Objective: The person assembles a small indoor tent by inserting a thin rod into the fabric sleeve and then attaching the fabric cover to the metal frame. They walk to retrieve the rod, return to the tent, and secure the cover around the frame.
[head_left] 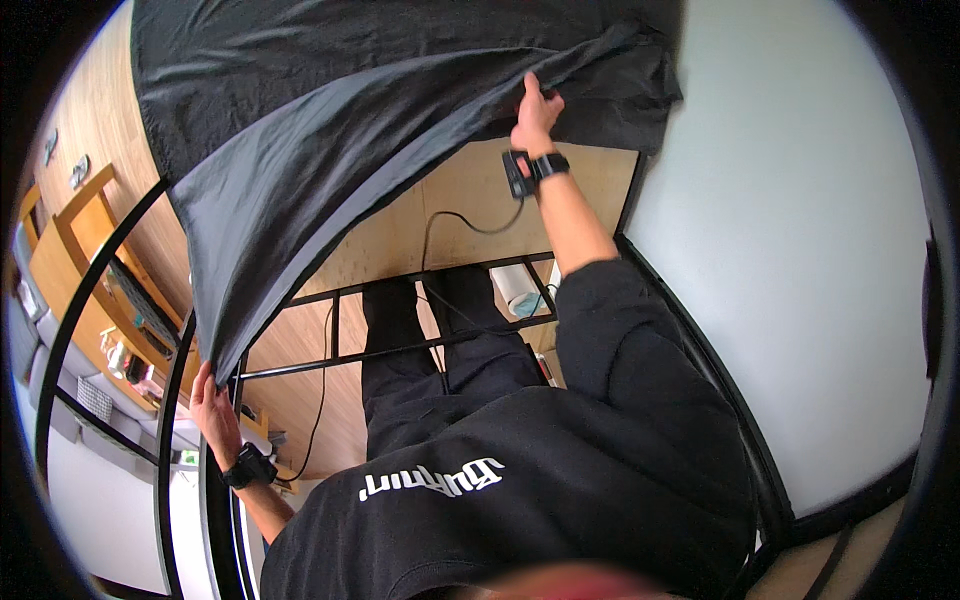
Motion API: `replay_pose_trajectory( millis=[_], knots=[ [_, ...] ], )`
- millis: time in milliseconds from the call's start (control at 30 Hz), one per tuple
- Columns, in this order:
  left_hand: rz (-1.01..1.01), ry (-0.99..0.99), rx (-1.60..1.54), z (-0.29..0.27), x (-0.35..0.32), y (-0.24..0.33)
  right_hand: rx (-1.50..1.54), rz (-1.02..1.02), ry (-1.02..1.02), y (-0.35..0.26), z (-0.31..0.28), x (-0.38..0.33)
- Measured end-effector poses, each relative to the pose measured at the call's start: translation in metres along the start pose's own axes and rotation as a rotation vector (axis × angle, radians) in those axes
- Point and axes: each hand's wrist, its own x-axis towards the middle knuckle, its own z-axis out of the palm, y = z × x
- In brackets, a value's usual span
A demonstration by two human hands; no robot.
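Observation:
A large black-and-grey bed sheet (290,150) lies across a pale wooden bed board (390,235), its near part folded up and pulled aslant. My left hand (214,408), low on the left beside the black metal rails, pinches the drawn-out corner of the sheet. Farther off, toward the right, my right hand (537,118) is closed at the sheet's edge; some of its fingers are hidden, though cloth lies against them. Between my hands the edge hangs in a slack curve, with the bare board showing under it.
Black metal bed rails (440,338) cross in front of my legs, and more bars curve up on the left. A pale wall (800,200) borders the right side. Dark cables (427,235) run from the wrist devices. Lower left are wooden furniture (75,260) and slippers (80,170).

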Motion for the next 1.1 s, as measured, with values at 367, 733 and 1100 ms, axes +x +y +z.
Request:
replay_pose_trajectory(
  millis=[367,733,1100],
  knots=[
    [-0.001,-0.016,0.002,-0.029,-0.014,-0.005,-0.01,0.227,0.016,-0.107,-0.003,0.151],
    [-0.112,0.053,0.093,-0.039,-0.023,0.002,-0.846,-0.637,0.356,-0.155,-0.028,0.255],
    [-0.155,0.136,0.122,-0.043,0.003,0.003,-0.991,-0.79,0.229,-0.191,-0.071,0.333]
  ],
)
